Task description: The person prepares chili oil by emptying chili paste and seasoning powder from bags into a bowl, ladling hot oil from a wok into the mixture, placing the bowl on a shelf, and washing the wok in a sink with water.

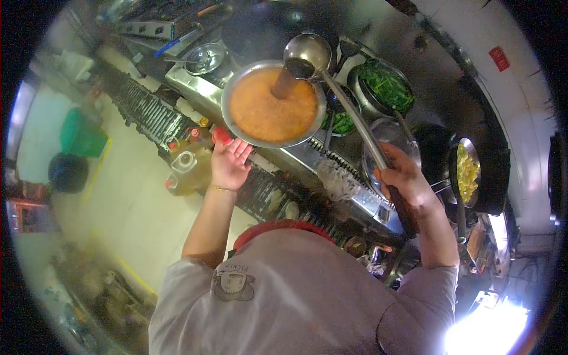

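Observation:
My right hand [405,177] is closed round the long handle of a metal ladle [313,48]. Dark liquid streams from the ladle's bowl into orange broth in a wide metal basin [226,121]. Just below the basin's left edge is my left hand [232,165], palm up with fingers apart. A small red object [222,135] shows by its thumb; whether they touch is unclear. Oil jugs [192,165] with red caps stand left of this hand.
Pots of green leaves [384,87] and a smaller pot of greens [343,123] lie right of the basin. Farther right is a pan of yellow food [467,173]. A small metal bowl [207,59] sits at upper left, and a crumpled cloth [337,178] lies on the counter edge.

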{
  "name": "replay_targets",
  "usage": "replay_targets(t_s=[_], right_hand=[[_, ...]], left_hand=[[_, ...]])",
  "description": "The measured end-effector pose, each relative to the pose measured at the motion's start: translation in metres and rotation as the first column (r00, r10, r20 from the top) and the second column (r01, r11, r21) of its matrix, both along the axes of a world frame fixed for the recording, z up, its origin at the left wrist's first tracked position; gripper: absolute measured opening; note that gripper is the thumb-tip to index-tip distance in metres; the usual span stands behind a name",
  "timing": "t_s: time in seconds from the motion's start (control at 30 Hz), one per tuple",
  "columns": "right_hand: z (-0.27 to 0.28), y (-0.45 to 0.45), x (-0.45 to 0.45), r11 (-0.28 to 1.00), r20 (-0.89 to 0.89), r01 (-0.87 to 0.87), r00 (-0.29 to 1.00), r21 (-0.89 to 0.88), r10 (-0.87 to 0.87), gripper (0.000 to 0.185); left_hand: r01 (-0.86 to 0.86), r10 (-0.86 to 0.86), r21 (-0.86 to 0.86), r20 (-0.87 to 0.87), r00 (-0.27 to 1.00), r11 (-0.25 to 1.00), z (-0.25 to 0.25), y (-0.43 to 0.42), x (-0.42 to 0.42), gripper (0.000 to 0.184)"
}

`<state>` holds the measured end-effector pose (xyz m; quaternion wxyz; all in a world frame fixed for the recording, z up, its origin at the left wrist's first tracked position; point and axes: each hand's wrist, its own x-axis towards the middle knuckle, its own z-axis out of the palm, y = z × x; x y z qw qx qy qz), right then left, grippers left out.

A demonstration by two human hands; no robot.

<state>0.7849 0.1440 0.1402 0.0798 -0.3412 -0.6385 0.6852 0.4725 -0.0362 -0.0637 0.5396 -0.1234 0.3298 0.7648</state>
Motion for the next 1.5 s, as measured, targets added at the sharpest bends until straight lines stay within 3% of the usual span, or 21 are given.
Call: replay_targets(t_s=[0.1, 0.3, 0.4, 0.47, 0.53, 0.6, 0.67, 0.8, 0.83, 0.9, 0.97, 1.07, 1.2, 1.23, 1.33, 1.37, 1.47, 1.5], right_hand=[[-0.005, -0.003, 0.003, 0.990, 0.084, -0.046, 0.996, 0.135, 0.035, 0.060], [-0.008, -0.003, 0.004, 0.942, 0.168, -0.155, 0.980, 0.299, 0.108, 0.060], [-0.010, 0.000, 0.004, 0.858, 0.192, -0.202, 0.974, 0.471, 0.124, 0.060], [-0.029, 0.012, 0.008, 0.711, 0.134, -0.240, 0.970, 0.660, 0.203, 0.060], [-0.031, 0.016, 0.009, 0.704, 0.131, -0.253, 0.966, 0.663, 0.223, 0.060], [-0.010, 0.008, -0.001, 0.841, 0.176, -0.247, 0.967, 0.481, 0.184, 0.061], [-0.009, 0.011, -0.004, 0.982, 0.056, -0.119, 0.992, 0.147, 0.112, 0.062], [-0.004, 0.034, -0.011, 0.925, -0.142, 0.043, 0.984, -0.377, -0.104, 0.065], [-0.011, 0.047, -0.013, 0.922, -0.218, -0.013, 0.973, -0.388, -0.078, 0.066], [-0.009, 0.066, -0.028, 0.930, -0.207, -0.001, 0.975, -0.368, -0.081, 0.066], [-0.006, 0.081, -0.050, 0.953, -0.147, 0.086, 0.980, -0.292, -0.133, 0.065], [-0.023, 0.124, -0.091, 0.993, 0.028, 0.119, 0.993, -0.009, -0.119, 0.060], [-0.069, 0.186, -0.141, 0.942, 0.108, -0.009, 0.994, 0.335, -0.029, 0.055], [-0.084, 0.199, -0.149, 0.924, 0.092, 0.012, 0.994, 0.383, -0.051, 0.051], [-0.101, 0.223, -0.170, 0.869, 0.138, 0.042, 0.982, 0.493, -0.126, 0.045], [-0.107, 0.227, -0.176, 0.852, 0.171, 0.042, 0.973, 0.521, -0.153, 0.044], [-0.122, 0.238, -0.192, 0.859, 0.122, 0.079, 0.979, 0.507, -0.162, 0.045], [-0.122, 0.242, -0.197, 0.879, 0.211, 0.032, 0.966, 0.475, -0.149, 0.048]], left_hand=[[0.060, -0.066, -0.087, -0.064, 0.996, 0.994, 0.009, 0.002, 0.000, 0.073], [0.059, -0.063, -0.079, -0.041, 0.997, 0.995, 0.011, 0.002, 0.000, 0.072], [0.059, -0.065, -0.100, -0.059, 0.996, 0.993, 0.017, 0.002, 0.002, 0.071], [0.050, -0.055, -0.092, -0.047, 0.997, 0.994, 0.017, 0.002, 0.002, 0.070], [0.043, -0.045, -0.065, -0.031, 0.999, 0.997, 0.012, 0.001, 0.001, 0.068], [0.034, -0.035, -0.017, -0.012, 0.999, 0.999, -0.002, -0.001, -0.002, 0.067], [0.028, -0.028, -0.054, -0.011, 1.000, 0.998, 0.001, 0.000, -0.001, 0.066], [0.026, -0.031, -0.063, -0.071, 0.997, 0.998, -0.004, 0.000, 0.000, 0.065], [0.023, -0.027, -0.042, -0.096, 0.995, 0.999, -0.006, -0.001, 0.000, 0.064], [0.019, -0.019, 0.000, -0.145, 0.989, 1.000, -0.009, -0.001, 0.000, 0.064], [-0.019, 0.014, -0.053, -0.096, 0.995, 0.998, -0.006, 0.001, 0.002, 0.063], [-0.073, 0.069, -0.036, -0.091, 0.993, 0.997, -0.025, -0.001, -0.001, 0.061], [-0.081, 0.084, 0.128, -0.019, 0.996, 0.988, -0.017, 0.000, 0.003, 0.059], [-0.040, 0.040, 0.036, 0.009, 0.999, 0.999, -0.007, 0.000, 0.005, 0.059], [-0.114, 0.119, 0.049, -0.110, 0.987, 0.992, -0.001, 0.004, 0.011, 0.061], [-0.134, 0.128, -0.085, -0.068, 0.989, 0.987, 0.011, 0.009, 0.014, 0.061], [-0.153, 0.154, -0.058, 0.018, 0.988, 0.987, 0.005, 0.006, 0.014, 0.060], [-0.175, 0.177, -0.053, 0.031, 0.984, 0.983, 0.004, 0.006, 0.015, 0.060]])
